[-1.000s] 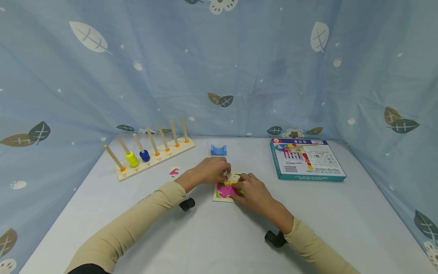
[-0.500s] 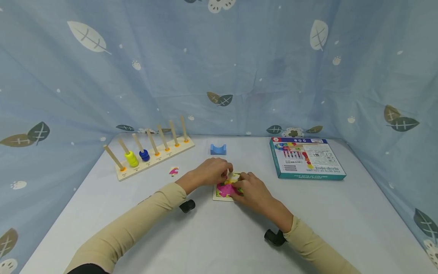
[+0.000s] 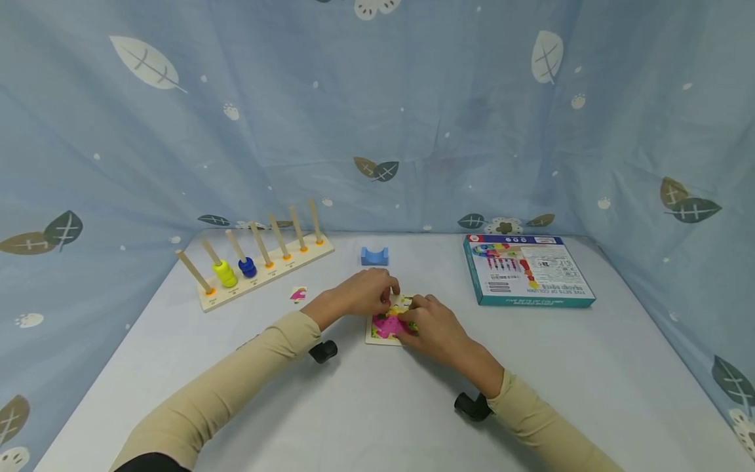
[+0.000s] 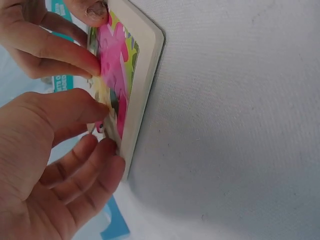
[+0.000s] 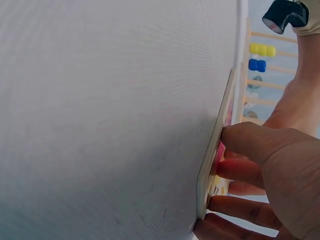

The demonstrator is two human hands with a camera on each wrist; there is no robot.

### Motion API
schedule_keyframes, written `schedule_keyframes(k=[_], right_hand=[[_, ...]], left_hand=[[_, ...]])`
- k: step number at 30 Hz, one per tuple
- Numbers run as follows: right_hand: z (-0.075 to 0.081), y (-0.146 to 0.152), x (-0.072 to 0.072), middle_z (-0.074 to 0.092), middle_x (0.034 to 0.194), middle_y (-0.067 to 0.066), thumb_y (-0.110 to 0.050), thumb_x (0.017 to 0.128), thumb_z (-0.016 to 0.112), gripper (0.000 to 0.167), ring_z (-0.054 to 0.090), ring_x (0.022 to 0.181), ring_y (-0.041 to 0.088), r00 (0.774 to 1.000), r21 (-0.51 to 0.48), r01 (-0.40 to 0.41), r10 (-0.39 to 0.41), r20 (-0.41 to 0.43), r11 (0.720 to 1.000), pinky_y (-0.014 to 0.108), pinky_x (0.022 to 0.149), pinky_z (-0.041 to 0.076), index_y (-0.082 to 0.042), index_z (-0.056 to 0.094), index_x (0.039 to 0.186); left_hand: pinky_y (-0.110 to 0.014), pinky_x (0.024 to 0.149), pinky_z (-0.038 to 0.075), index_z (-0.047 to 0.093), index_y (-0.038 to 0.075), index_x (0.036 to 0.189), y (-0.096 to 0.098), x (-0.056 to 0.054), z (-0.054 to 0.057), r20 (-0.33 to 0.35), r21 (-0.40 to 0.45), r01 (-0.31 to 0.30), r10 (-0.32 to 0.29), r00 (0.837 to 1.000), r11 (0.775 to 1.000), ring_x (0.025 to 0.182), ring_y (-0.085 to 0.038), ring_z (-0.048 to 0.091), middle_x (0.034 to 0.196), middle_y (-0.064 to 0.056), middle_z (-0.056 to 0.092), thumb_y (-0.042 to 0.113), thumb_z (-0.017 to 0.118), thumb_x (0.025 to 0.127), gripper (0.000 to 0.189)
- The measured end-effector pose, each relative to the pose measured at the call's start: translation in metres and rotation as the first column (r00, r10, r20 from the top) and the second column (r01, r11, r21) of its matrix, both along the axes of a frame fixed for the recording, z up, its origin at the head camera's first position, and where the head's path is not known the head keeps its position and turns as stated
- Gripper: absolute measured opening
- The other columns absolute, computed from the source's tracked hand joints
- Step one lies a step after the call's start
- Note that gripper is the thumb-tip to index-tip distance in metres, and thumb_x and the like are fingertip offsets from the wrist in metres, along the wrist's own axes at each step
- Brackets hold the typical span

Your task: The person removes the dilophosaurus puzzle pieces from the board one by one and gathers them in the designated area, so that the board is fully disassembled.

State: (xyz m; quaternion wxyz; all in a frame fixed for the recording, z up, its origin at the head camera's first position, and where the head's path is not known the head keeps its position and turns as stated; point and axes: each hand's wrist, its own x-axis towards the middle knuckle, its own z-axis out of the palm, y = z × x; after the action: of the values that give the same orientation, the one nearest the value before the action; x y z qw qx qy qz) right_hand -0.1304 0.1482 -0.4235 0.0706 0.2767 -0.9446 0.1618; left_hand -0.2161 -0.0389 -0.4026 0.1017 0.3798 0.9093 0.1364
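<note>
A square jigsaw board (image 3: 377,340) with a pale frame and a pink-and-yellow picture lies on the table between both hands. My left hand (image 3: 367,293) is at its far left corner, thumb and fingers pinching a small puzzle piece (image 4: 100,126) with a dark eye-like spot, mostly hidden by the fingers. From the right, my right hand (image 3: 435,330) grips the board, thumb on the near edge and other fingers along the far right side in the right wrist view; its index finger touches the pink pieces (image 4: 112,57).
One loose pink-and-white puzzle piece (image 3: 298,294) lies left of the board. A wooden peg rack (image 3: 277,272) with yellow rings (image 3: 225,274) and blue rings (image 3: 248,267) stands back left. Behind the board is a blue curved block (image 3: 374,256); a flat teal box (image 3: 529,270) lies back right.
The left fingers shift slightly at the board's far left corner, with the piece still between them. The right hand keeps its grip. The head view drifts a little.
</note>
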Motion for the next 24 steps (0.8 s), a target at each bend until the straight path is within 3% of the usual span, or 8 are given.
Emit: schedule_keyframes(k=[6,13,24], right_hand=[[-0.0018,0.0005,-0.0007,0.064,0.096,0.005,-0.033,0.078,0.086,0.034,0.054,0.083,0.018,1.000,0.000,-0.002,0.002,-0.004,1.000,0.030,0.070,0.051,-0.009,0.081,0.102],[-0.0030,0.0007,-0.0003,0.064,0.097,0.006,-0.031,0.079,0.086,0.032,0.054,0.083,0.019,1.000,-0.002,-0.006,0.006,-0.005,1.000,0.030,0.069,0.051,-0.010,0.081,0.102],[-0.0037,0.0010,0.0005,0.064,0.097,0.006,-0.031,0.079,0.086,0.033,0.055,0.084,0.020,1.000,-0.005,-0.013,0.013,-0.026,1.000,0.031,0.069,0.052,-0.010,0.080,0.103]], left_hand=[[-0.027,0.076,0.049,0.070,0.011,0.119,0.0017,0.0028,-0.0003,-0.006,-0.001,0.012,-0.012,1.000,1.000,0.089,-0.013,0.056,0.104,-0.002,0.059,0.018,0.076,0.086,0.034],[-0.027,0.073,0.049,0.071,0.014,0.120,0.0051,0.0050,-0.0010,-0.069,-0.028,0.054,-0.056,0.996,0.998,0.085,-0.012,0.057,0.102,-0.002,0.061,0.019,0.075,0.087,0.034],[-0.025,0.065,0.047,0.069,0.018,0.117,0.0098,0.0075,0.0002,-0.125,-0.070,0.007,-0.016,0.992,0.997,0.077,-0.011,0.055,0.099,0.001,0.061,0.028,0.076,0.088,0.031]])
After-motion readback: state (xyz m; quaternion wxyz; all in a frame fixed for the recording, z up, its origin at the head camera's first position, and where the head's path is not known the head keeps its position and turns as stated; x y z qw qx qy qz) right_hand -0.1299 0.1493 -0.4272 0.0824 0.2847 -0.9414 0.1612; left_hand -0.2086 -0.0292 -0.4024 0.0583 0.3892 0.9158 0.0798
